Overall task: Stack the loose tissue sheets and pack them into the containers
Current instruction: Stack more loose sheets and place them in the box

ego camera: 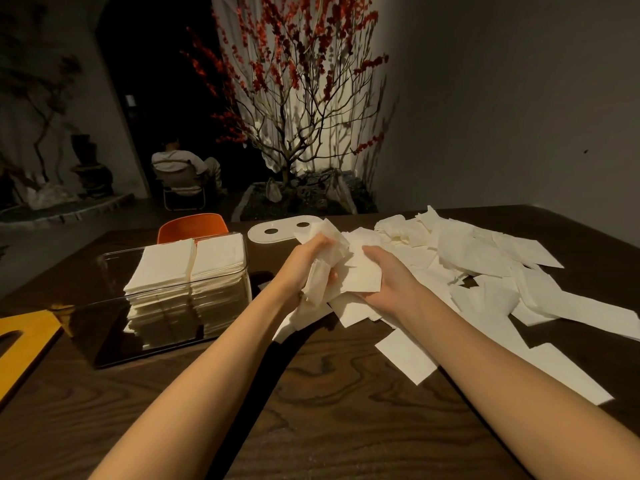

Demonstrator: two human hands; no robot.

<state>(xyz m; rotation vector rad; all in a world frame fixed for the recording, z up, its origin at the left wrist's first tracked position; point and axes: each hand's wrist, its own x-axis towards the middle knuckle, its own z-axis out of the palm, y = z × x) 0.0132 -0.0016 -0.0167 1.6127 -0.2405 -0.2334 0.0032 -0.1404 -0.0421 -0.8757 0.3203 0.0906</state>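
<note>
White tissue sheets point(478, 258) lie scattered in a loose heap over the right half of the dark wooden table point(311, 393). My left hand point(306, 259) grips a crumpled bunch of tissues point(325, 244) above the table's middle. Just to its right, my right hand point(388, 271) holds a flat tissue sheet point(362, 277) by its edge. A clear plastic container point(166, 306) stands at the left, with two neat stacks of tissues point(188, 261) in its right end; its left end holds nothing.
A clear lid with two holes point(277, 230) lies behind my hands. A yellow object point(24, 344) sits at the table's left edge. An orange chair point(192, 225) stands behind the table. Beyond are a red-flowered tree and a seated person.
</note>
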